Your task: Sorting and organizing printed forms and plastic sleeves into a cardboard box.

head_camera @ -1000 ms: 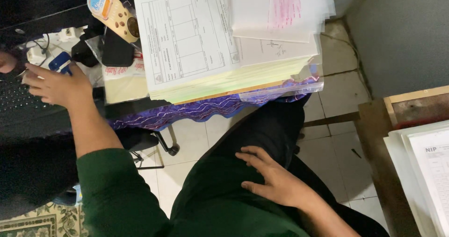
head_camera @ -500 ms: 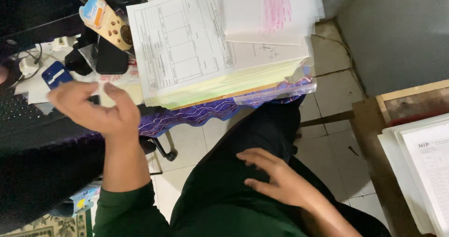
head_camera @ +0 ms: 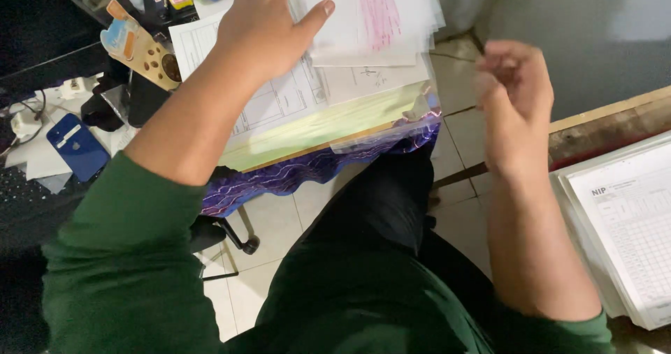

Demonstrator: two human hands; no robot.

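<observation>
At the bottom of the frame, green sleeves and dark trousers fill the foreground above a tiled floor (head_camera: 279,221). In the right half, the right hand (head_camera: 514,92) hangs in the air, curled into a loose fist that holds nothing. At centre top, the left hand (head_camera: 262,29) lies flat, fingers spread, on the stack of printed forms (head_camera: 328,95) on the purple-clothed desk. A blue phone (head_camera: 77,146) lies at far left.
</observation>
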